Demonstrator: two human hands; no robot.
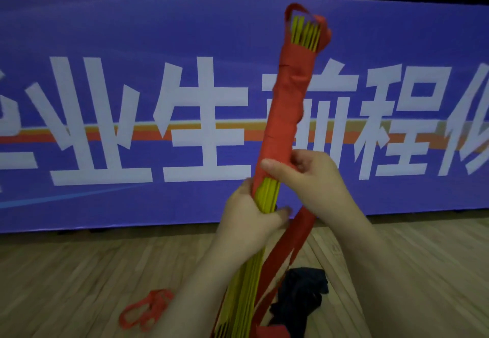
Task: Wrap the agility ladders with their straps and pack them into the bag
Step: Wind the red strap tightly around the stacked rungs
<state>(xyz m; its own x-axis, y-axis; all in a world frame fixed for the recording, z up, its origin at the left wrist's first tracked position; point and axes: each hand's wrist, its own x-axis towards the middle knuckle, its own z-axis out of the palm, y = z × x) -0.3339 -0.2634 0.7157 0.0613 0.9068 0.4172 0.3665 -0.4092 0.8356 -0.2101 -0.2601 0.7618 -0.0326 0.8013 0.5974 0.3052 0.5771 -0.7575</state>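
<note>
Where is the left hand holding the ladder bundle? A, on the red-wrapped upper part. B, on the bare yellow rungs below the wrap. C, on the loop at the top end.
B: the left hand grips the bare yellow rungs just below where the red strap winding ends, while the right hand pinches the strap above it.

The bundle of yellow flat ladder rungs (267,196) rises tilted through the left grip (248,218). The right grip (312,179) sits just above and to the right, on the red fabric strap (287,104) wound round the bundle. Below the grips, on the wooden plank floor (79,271), a dark crumpled cloth bag (304,290) lies right and a loose red strap loop (158,296) left. A purple printed banner (105,25) stands behind.
</note>
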